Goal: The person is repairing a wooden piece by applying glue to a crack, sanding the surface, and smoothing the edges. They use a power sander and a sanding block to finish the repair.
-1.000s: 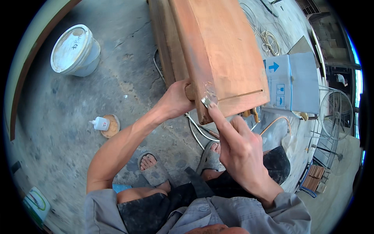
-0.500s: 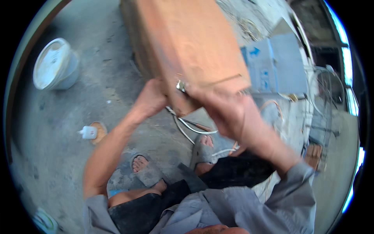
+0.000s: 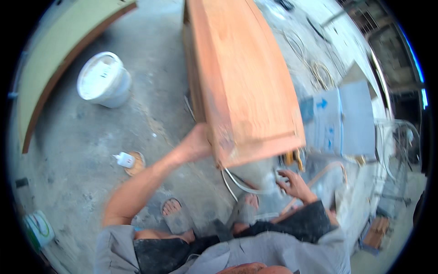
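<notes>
A long reddish-brown wooden panel [image 3: 242, 77] slopes from the top of the view down to its near end above my knees. My left hand [image 3: 196, 145] grips the panel's left edge close to the near corner. My right hand [image 3: 295, 183] is down below the panel's near end, off the wood, fingers spread toward the left. A small pale object sits at its fingertips, too blurred to tell whether it is held. My feet in sandals [image 3: 175, 214] rest on the concrete floor under the panel.
A white bucket [image 3: 104, 80] stands on the floor at the left. A small white bottle [image 3: 124, 160] lies on a round wooden disc. A white and blue cardboard box [image 3: 340, 119] sits right of the panel. Pale hoses [image 3: 235, 182] curl beneath it. A green-topped board [image 3: 59, 64] runs along the far left.
My right hand has left the panel's near corner, where it worked with a small metal blade, and dropped below the panel. The left hand still holds the edge. The view has shifted.
</notes>
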### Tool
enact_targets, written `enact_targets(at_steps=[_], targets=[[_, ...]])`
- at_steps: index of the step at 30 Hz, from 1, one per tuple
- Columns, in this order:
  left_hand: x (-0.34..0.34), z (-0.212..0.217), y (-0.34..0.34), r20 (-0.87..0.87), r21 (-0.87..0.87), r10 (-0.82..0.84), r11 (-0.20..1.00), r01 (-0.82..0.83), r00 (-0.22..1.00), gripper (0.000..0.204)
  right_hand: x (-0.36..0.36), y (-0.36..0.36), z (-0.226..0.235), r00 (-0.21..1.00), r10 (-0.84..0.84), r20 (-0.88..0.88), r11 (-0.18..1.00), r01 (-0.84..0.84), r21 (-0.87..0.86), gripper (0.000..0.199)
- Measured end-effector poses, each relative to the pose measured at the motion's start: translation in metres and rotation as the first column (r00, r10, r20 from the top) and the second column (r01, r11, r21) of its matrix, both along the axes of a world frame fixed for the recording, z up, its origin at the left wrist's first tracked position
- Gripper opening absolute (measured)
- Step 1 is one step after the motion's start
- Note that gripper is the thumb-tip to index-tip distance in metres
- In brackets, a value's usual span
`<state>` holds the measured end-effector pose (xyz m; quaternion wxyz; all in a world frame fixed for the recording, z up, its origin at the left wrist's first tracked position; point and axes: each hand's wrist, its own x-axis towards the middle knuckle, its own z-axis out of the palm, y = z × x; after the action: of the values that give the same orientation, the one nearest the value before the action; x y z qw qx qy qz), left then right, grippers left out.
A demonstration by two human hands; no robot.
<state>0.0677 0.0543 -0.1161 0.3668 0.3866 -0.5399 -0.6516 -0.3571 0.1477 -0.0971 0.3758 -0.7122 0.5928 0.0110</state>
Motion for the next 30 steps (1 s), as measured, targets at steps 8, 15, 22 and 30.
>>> enact_targets(at_steps=[8, 15, 22, 30], targets=[[-0.011, 0.008, -0.004, 0.175, -0.109, 0.053, 0.993, -0.034, 0.983, 0.043, -0.13, -0.09, -0.085, 0.958, -0.122, -0.259, 0.973, 0.063, -0.224, 0.081], [0.008, 0.009, -0.022, 0.169, 0.018, -0.015, 1.0, 0.012, 0.986, 0.066, -0.145, -0.079, -0.094, 0.969, -0.115, -0.219, 0.954, 0.046, -0.296, 0.1], [0.058, 0.003, -0.055, 0.294, -0.288, 0.229, 0.947, -0.142, 0.928, 0.046, -0.105, -0.063, -0.059, 0.941, -0.269, -0.204, 0.936, 0.206, -0.287, 0.081], [0.057, 0.025, -0.042, 0.257, -0.35, 0.316, 0.911, -0.217, 0.913, 0.046, -0.054, -0.137, 0.109, 0.906, -0.3, 0.298, 0.815, 0.406, -0.413, 0.063]])
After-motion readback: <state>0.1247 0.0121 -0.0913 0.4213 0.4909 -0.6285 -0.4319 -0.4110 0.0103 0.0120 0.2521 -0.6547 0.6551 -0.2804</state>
